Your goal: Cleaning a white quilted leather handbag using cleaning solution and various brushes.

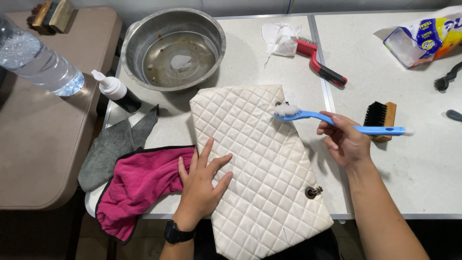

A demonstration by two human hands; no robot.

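— What has the right hand (345, 143) got?
— Its grip is closed around a blue brush (337, 121), bristles over the upper edge of the cream quilted bag (260, 168).
— And the left hand (203, 180)?
— Flat, fingers spread, pressing the bag's left side; it grips nothing. The bag lies on the white table (414, 173).
— Around it?
— A pink cloth (139, 185) just left, a grey cloth (113, 147) beside that, a metal basin (173, 48) above.

White work table (414, 183), metal-edged seam down the middle, lit evenly from above. Brown rounded side table (43, 159) butted against left edge, well shadowed. Dark floor (86, 240) below, detail not discernible. Pale wall strip (250, 6) along top
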